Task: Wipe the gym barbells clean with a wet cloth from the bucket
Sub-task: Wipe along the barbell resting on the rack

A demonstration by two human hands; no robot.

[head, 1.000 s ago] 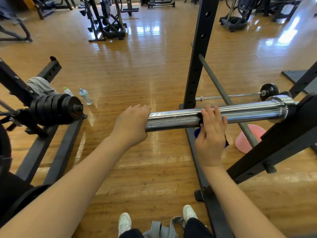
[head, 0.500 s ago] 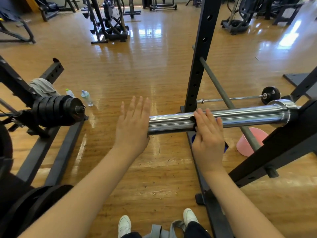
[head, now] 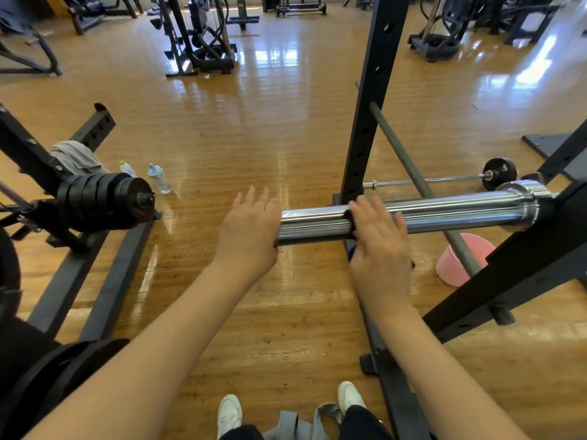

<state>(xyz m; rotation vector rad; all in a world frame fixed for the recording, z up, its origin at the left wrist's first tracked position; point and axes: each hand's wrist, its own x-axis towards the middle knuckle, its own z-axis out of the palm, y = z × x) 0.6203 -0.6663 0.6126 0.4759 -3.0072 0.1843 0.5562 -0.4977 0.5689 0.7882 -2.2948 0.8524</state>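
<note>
Head view: chrome sleeve (head: 444, 211) lying level across the black rack (head: 521, 268), free end pointing left. Left hand (head: 249, 231) flat against that free end, fingers (head: 254, 198) straight and released, grasping nothing. Right hand (head: 379, 239) laid over the sleeve's top just right of the end, fingers straight; dark cloth (head: 350, 217) barely peeking out beneath the palm, mostly hidden. Pink bucket (head: 457, 265) on the floor below the sleeve's right part, behind a slanted grey rod (head: 413, 173). Two bottles (head: 157, 177) on the floor, well left of the sleeve.
</note>
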